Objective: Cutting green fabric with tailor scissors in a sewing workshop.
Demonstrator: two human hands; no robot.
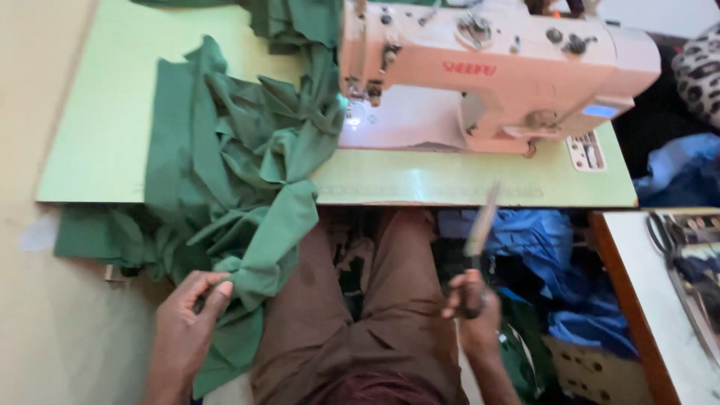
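The green fabric is a soft matt woven cloth, creased and bunched all over, zero sheen. The table looks like smooth pale green laminate with a slight gloss. The sewing machine has a glossy cream painted body with shiny metal knobs on top. The scissors have bright metal blades, blurred though. The trousers are plain matt brown cloth, and the blue cloth underneath looks smoother, a bit slick.

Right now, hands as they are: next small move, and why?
Probably bring the scissors across to the green fabric: the right hand holds them raised and clear of the cloth, while the left hand already pinches a fold hanging off the table.
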